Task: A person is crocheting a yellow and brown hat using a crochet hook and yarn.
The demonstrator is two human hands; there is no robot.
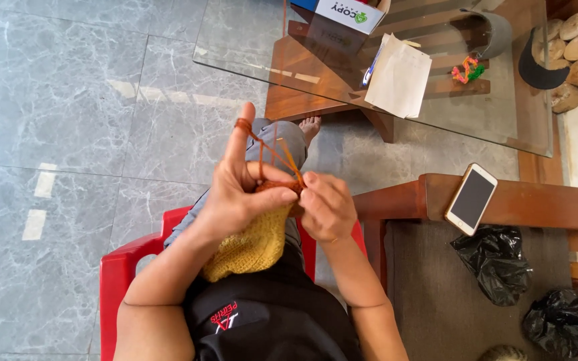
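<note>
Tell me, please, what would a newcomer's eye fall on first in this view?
Most striking are the two hands at the centre: the left hand has orange yarn looped over its raised forefinger, and the right hand pinches the top of a yellow crocheted piece hanging into the lap. Next come the red plastic chair below and a smartphone on the wooden armrest at right.

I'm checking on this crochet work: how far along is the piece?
Done: a sizeable yellow crocheted piece hangs over the lap. In hand: the left hand tensions orange yarn around its raised index finger, while the right hand works at the orange top edge; any hook is hidden. Left: only a narrow orange band shows; the final size cannot be judged.
</note>
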